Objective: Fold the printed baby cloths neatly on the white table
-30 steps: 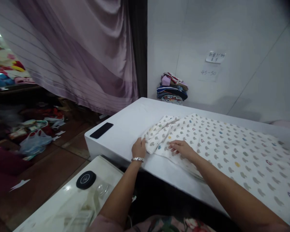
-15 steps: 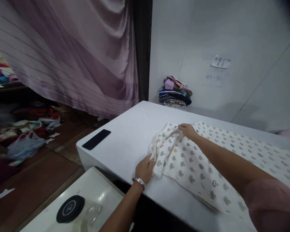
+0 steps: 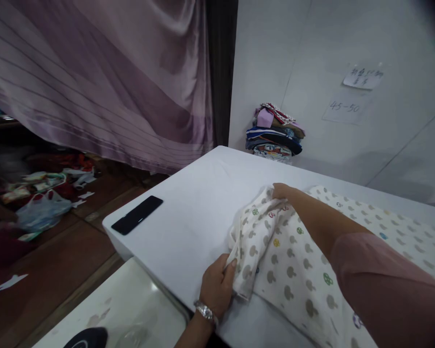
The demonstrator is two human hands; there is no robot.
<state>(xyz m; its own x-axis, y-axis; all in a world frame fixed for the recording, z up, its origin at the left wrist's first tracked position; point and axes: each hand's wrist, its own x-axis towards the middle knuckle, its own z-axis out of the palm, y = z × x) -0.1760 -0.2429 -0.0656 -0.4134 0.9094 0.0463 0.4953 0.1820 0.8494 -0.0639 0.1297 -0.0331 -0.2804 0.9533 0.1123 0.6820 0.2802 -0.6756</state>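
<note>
A white cloth printed with grey and coloured mushroom shapes lies across the right part of the white table. My left hand, with a silver bracelet at the wrist, pinches the cloth's near left edge between thumb and fingers. Farther back, my right hand grips the far corner of the same cloth, its fingertips partly hidden by the fabric. Between the hands the cloth is bunched and folded over itself.
A black phone lies at the table's left end. Folded clothes are stacked by the wall behind. A lower white surface holds a black round object. A purple curtain hangs at the left; bags sit on the floor.
The view has shifted closer and lower. My right hand has drawn the far corner of the cloth outward, and the part between my hands is more spread. My left hand keeps its hold.
</note>
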